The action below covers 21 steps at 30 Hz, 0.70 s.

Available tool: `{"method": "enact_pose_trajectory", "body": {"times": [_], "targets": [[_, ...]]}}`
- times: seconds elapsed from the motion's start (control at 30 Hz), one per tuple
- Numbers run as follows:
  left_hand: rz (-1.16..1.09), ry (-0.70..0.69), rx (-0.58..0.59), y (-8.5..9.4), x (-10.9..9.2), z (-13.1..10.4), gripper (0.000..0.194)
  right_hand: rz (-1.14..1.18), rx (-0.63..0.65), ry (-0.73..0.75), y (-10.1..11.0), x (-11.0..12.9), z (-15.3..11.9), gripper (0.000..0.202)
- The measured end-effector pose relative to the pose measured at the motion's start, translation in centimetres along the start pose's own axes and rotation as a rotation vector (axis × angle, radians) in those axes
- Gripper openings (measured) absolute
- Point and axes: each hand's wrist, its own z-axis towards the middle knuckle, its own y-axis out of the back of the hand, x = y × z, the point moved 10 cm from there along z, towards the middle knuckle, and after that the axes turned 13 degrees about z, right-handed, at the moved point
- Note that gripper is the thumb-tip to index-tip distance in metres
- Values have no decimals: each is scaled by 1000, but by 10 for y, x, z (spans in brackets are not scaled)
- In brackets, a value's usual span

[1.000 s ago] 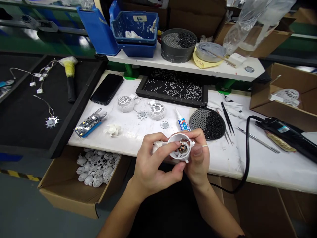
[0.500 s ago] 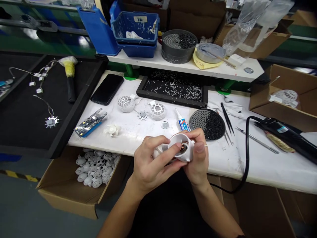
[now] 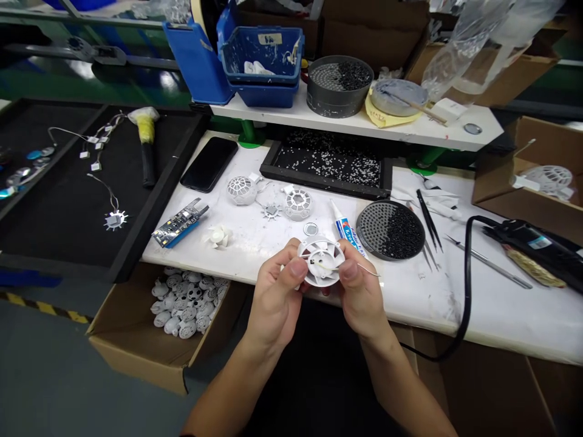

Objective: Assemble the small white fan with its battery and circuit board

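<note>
White plastic fan housing (image 3: 320, 261) is pinched between both hands at the near table edge (image 3: 423, 303), left hand (image 3: 276, 297) gripping its left rim, right hand (image 3: 362, 294) its right. Glue tube (image 3: 345, 226) lies just beyond.

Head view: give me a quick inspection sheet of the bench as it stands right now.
Surface: white bench top, stained and scuffed.
Job's things: small white fan housing held above the bench's front edge; a thin wire sticks out to its right.
Clutter: glue tube, round tray of black pellets, tweezers, phone, circuit board, loose white impeller, black tray of white bits.
Grippers: left hand and right hand both pinch the housing with thumbs on its face.
Cables: black cord loops over the front edge from a black tool.
Surroundings: cardboard box of white shells below the bench; blue bins on the shelf.
</note>
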Motion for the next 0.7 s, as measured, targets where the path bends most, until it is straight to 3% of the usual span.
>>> {"method": "enact_pose_trajectory", "body": {"times": [0.47,0.7], "targets": [[-10,66,4,-6,7,1,48,80,-44,-13,5,-2,-1,43],[23,32,-3,-7,7,1,50,79,-46,15,4,0,-1,41]]}}
